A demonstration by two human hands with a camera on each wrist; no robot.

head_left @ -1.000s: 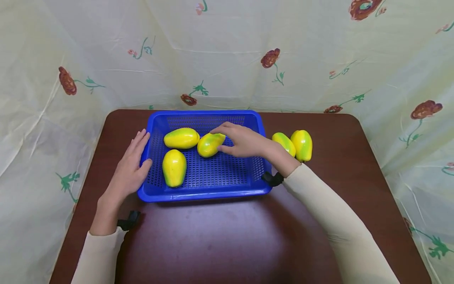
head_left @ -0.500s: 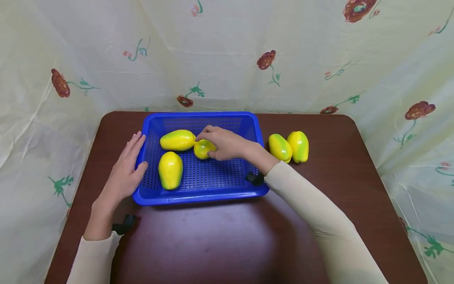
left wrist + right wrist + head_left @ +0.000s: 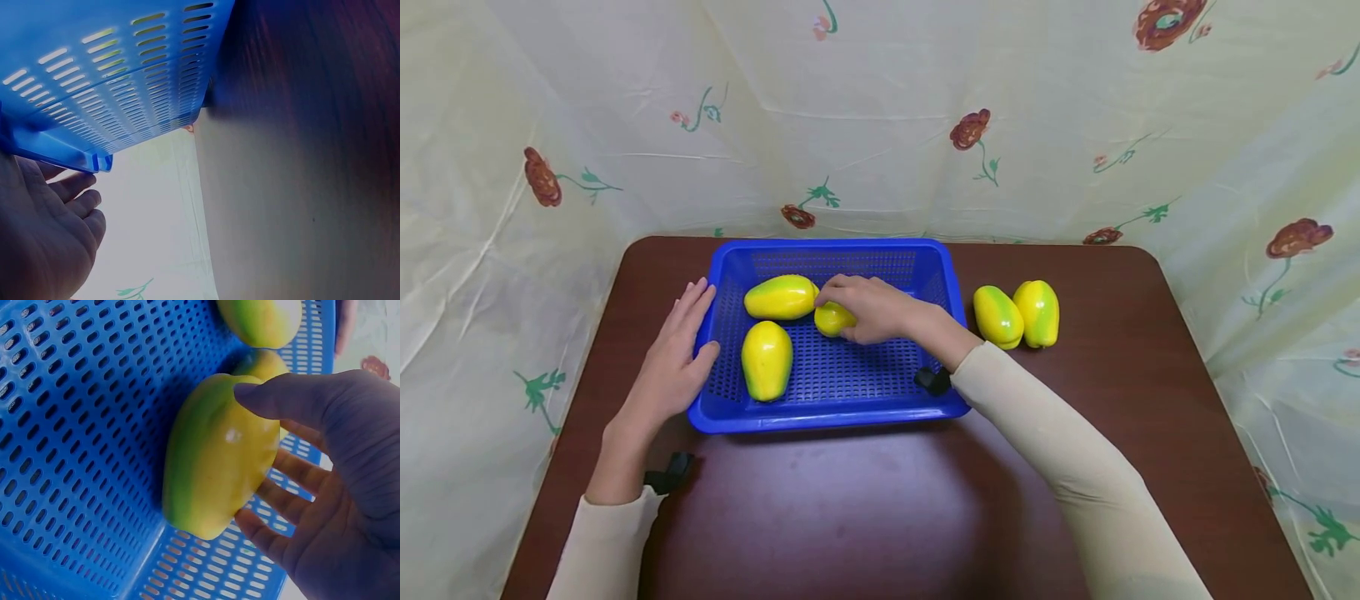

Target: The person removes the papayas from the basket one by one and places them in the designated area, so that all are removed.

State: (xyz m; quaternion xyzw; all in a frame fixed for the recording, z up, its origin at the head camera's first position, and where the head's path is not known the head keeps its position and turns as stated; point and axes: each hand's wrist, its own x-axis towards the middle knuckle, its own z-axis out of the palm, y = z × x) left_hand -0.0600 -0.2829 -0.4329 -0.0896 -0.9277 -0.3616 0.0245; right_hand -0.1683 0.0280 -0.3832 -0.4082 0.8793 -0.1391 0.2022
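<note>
My right hand [image 3: 868,309] had curled round the third papaya [image 3: 215,453], lowering it from a tilted carry onto the blue basket [image 3: 827,412] floor beside two others, so it seemed nearly placed. It looked glossy, yellow blending into green. My left hand [image 3: 673,358] lay flat against the basket's left wall.

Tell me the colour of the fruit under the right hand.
Yellow with a green streak; the fruit shows best in the right wrist view.
</note>
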